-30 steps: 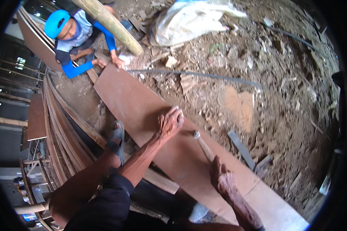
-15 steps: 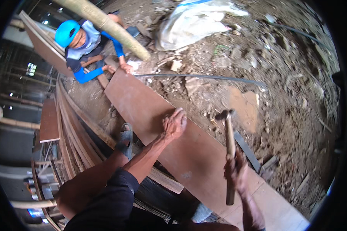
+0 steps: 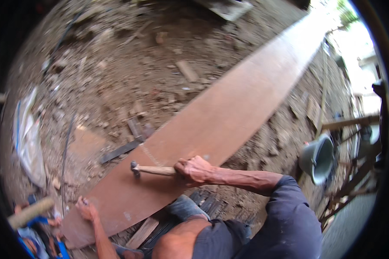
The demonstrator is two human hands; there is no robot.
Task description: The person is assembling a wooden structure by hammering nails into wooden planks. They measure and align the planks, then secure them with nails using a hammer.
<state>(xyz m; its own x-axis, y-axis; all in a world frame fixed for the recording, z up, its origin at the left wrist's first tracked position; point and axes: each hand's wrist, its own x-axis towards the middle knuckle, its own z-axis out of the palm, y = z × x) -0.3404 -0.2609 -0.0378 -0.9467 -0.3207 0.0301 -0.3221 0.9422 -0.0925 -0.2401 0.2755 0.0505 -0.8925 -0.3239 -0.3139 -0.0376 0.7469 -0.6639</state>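
Observation:
A long reddish-brown board runs from the lower left to the bright far right. My right hand is closed round the wooden handle of a hammer, held over the board with its dark metal head toward the left. At the board's far edge, near its left end, my left hand has its fingers curled together. Something small and greyish shows between them, too small to name. A seam crosses the board just beyond the hammer.
A co-worker's blue sleeve and a bamboo pole are at the lower left. A white sack lies on the rubble-strewn ground. A dark flat strip touches the board's far side. On the right hangs or stands a grey bucket.
My view has swung to the right along the board, bringing its far end and the bucket into sight. The hammer, upright before, now lies level with its head leftward. The co-worker has slid to the lower left.

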